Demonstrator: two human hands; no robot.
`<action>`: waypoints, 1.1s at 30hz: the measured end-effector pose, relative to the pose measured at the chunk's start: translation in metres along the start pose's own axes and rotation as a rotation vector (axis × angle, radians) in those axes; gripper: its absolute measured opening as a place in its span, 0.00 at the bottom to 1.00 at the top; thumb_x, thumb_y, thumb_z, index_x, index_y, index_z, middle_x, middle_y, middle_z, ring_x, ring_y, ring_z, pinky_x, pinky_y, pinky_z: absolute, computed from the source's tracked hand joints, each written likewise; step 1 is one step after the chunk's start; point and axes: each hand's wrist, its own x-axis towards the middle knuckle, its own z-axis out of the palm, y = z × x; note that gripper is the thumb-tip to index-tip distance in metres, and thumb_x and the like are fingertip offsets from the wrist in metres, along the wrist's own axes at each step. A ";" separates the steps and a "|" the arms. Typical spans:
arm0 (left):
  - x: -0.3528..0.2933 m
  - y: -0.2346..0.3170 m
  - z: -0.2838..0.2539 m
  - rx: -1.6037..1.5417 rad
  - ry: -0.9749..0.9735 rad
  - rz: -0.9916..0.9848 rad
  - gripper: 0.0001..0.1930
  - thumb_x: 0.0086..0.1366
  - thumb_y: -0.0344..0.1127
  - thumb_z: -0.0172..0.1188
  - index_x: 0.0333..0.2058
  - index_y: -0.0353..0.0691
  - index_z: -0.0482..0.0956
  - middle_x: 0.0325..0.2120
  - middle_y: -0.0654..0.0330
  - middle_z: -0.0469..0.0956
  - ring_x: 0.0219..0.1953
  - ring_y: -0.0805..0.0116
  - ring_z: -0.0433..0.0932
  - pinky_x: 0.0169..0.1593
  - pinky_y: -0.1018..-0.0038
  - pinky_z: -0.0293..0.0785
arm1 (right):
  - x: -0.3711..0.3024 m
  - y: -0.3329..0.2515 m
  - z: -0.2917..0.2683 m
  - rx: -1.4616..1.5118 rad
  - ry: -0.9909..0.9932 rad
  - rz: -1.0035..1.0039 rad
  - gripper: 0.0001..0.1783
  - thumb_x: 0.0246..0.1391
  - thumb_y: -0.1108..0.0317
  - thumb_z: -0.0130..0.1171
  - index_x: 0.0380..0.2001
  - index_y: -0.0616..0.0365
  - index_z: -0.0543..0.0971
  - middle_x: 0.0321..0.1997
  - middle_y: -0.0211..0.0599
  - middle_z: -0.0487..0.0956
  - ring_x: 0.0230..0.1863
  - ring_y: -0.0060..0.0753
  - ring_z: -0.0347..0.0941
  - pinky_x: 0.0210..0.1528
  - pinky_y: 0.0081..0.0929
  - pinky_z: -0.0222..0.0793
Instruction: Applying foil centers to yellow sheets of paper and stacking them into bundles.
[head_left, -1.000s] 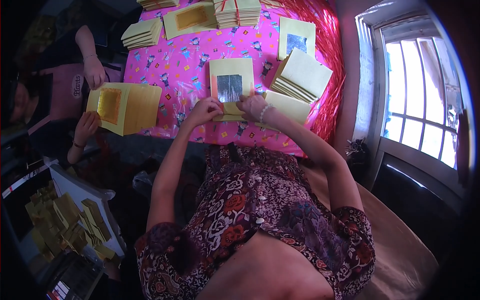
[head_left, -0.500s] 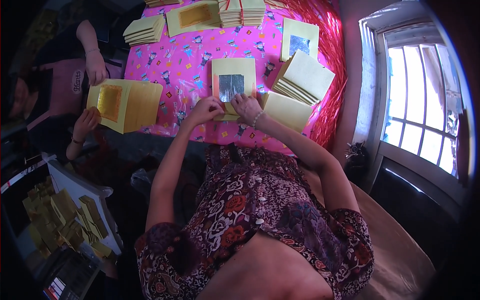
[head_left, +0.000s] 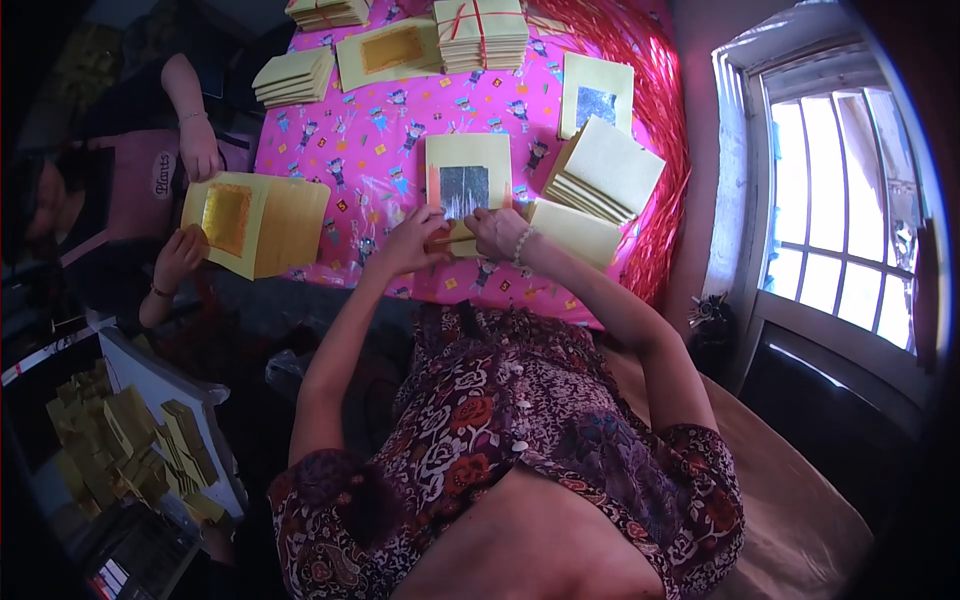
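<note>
A yellow paper sheet [head_left: 468,150] with a silver foil square [head_left: 463,182] lies on the table in front of me. Its near edge is lifted and bent over between my hands. My left hand [head_left: 408,243] pinches that edge at its left side, thumb and fingers together. On the right, my right hand [head_left: 502,234] has its fingers curled closed on the same edge, close to the foil. The fingers hide part of the bend. Just right of my right hand lies another yellow paper stack [head_left: 575,235].
A folded yellow paper pile [head_left: 605,170] and a foil-faced sheet [head_left: 597,97] lie to the right, beside red plastic strands [head_left: 672,140]. Tied bundles [head_left: 482,38] stand at the back. At left, a co-worker's hands [head_left: 180,255] hold a gold-foil paper [head_left: 285,225].
The near edge of the sheet is now bent up and over between my hands. My fingers have closed tighter on it. The whole view has shifted slightly.
</note>
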 end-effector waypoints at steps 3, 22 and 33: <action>-0.002 -0.013 0.003 0.208 0.146 0.004 0.14 0.48 0.28 0.61 0.36 0.39 0.73 0.38 0.56 0.73 0.45 0.54 0.70 0.48 0.65 0.69 | 0.000 0.004 -0.008 0.008 0.041 -0.020 0.11 0.41 0.68 0.52 0.31 0.59 0.70 0.26 0.42 0.73 0.25 0.46 0.74 0.25 0.39 0.72; 0.063 -0.062 -0.010 -0.060 0.364 -0.395 0.16 0.62 0.44 0.53 0.36 0.35 0.66 0.23 0.45 0.75 0.27 0.44 0.75 0.30 0.55 0.68 | 0.050 0.100 -0.039 0.512 0.127 0.583 0.23 0.47 0.50 0.60 0.32 0.62 0.78 0.29 0.48 0.79 0.32 0.43 0.76 0.36 0.35 0.69; 0.079 -0.078 -0.002 0.050 0.345 -0.488 0.17 0.61 0.45 0.55 0.30 0.37 0.63 0.19 0.47 0.74 0.26 0.43 0.75 0.28 0.53 0.65 | 0.057 0.094 -0.013 0.364 0.234 0.744 0.23 0.46 0.51 0.59 0.30 0.63 0.76 0.28 0.54 0.78 0.34 0.53 0.75 0.37 0.43 0.70</action>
